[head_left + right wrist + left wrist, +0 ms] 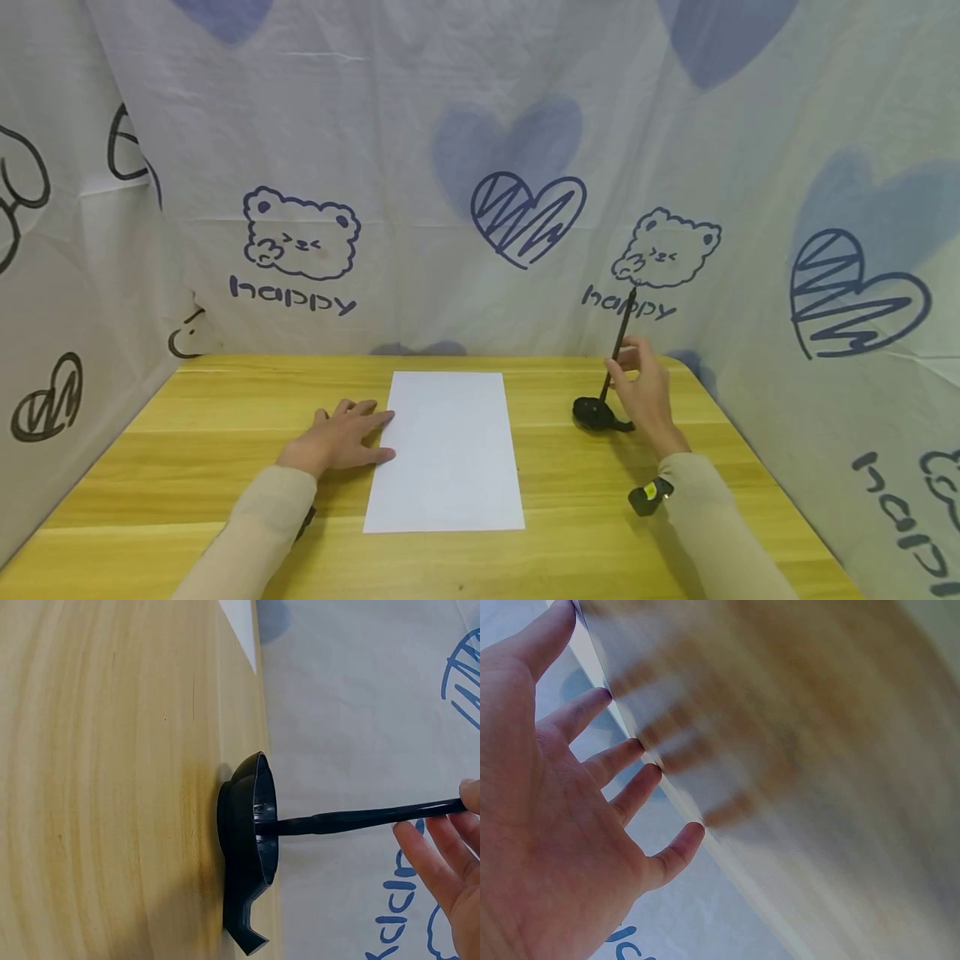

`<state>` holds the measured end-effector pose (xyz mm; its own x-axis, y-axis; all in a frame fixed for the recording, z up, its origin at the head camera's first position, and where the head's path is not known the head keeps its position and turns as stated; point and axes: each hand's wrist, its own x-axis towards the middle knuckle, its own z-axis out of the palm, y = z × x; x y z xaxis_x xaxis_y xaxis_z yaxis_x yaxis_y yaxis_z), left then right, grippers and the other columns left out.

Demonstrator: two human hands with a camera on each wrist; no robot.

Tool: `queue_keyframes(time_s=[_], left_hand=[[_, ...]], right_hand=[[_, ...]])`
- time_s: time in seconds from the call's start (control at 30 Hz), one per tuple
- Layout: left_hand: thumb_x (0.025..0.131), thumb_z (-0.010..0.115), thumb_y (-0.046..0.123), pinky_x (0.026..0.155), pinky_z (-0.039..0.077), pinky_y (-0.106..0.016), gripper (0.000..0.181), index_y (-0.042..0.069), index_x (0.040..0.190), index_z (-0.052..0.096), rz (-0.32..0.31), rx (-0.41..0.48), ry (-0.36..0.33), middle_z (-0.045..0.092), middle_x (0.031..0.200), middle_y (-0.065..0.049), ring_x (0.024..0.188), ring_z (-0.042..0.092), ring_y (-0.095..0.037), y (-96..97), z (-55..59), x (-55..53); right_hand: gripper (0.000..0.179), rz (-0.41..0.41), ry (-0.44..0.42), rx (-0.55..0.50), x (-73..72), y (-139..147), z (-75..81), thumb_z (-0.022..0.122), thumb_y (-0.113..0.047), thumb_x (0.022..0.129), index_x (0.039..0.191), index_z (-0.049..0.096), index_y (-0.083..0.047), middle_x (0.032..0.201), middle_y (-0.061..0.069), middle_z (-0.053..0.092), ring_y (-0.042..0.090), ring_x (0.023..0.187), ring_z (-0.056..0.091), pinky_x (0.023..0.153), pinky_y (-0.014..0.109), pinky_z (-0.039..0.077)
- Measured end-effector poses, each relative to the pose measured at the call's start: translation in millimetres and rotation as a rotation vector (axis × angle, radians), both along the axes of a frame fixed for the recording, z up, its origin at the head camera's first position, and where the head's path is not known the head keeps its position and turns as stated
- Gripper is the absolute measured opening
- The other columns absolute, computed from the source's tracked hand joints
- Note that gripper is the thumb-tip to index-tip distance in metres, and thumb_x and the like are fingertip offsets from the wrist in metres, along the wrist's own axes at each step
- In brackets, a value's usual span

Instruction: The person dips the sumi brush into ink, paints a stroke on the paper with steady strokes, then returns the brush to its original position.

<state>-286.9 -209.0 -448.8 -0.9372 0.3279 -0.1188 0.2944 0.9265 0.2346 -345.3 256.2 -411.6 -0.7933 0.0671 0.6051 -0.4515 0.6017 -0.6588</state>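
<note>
A sheet of white paper (447, 454) lies upright in front of me on the wooden table. My left hand (341, 440) rests at its left side, fingers spread, thumb and index fingertip on the paper's edge. In the left wrist view the left hand (577, 772) has its fingertips down on the surface. To the right, my right hand (643, 390) pinches a slim black writing brush (352, 820) by its upper part. The brush stands nearly upright, its lower end inside a small black dish (241, 825) with a curved spout-like handle; the tip is hidden by the dish wall.
The yellow wood-grain table (570, 533) ends at a back edge against a hanging white curtain (405, 167) printed with hearts and bears. More curtain closes in both sides. Black wrist cameras show beneath both sleeves, the right camera (649, 496) more plainly.
</note>
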Motion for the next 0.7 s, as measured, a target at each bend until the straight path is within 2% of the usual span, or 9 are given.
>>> queue_keyframes(time_s=[0.2, 0.5, 0.7], left_hand=[[0.094, 0.063, 0.06, 0.109, 0.023, -0.084, 0.077, 0.017, 0.156, 0.047, -0.001, 0.0, -0.004, 0.037, 0.164, -0.023, 0.147, 0.035, -0.05, -0.4, 1.8, 0.0], [0.094, 0.064, 0.06, 0.109, 0.023, -0.083, 0.077, 0.016, 0.155, 0.047, -0.002, 0.003, -0.002, 0.038, 0.163, -0.024, 0.146, 0.036, -0.05, -0.2, 2.7, 0.8], [0.095, 0.064, 0.06, 0.109, 0.024, -0.083, 0.076, 0.016, 0.155, 0.047, 0.0, 0.007, -0.002, 0.038, 0.164, -0.023, 0.146, 0.036, -0.049, -0.1, 1.7, 1.2]], right_hand=[[0.032, -0.018, 0.001, 0.0, -0.4, -1.0, -2.7, 0.069, -0.006, 0.097, 0.126, 0.056, 0.0, 0.099, 0.021, 0.072, 0.029, 0.087, 0.068, 0.06, 0.009, 0.053], [0.031, 0.011, 0.004, 0.008, -2.5, -3.2, -10.4, 0.07, 0.0, 0.095, 0.124, 0.057, 0.003, 0.095, 0.024, 0.071, 0.036, 0.085, 0.069, 0.059, 0.009, 0.052], [0.032, 0.005, 0.001, 0.032, -2.9, -3.5, -11.8, 0.07, -0.001, 0.095, 0.124, 0.057, 0.002, 0.097, 0.024, 0.072, 0.036, 0.087, 0.07, 0.061, 0.009, 0.052]])
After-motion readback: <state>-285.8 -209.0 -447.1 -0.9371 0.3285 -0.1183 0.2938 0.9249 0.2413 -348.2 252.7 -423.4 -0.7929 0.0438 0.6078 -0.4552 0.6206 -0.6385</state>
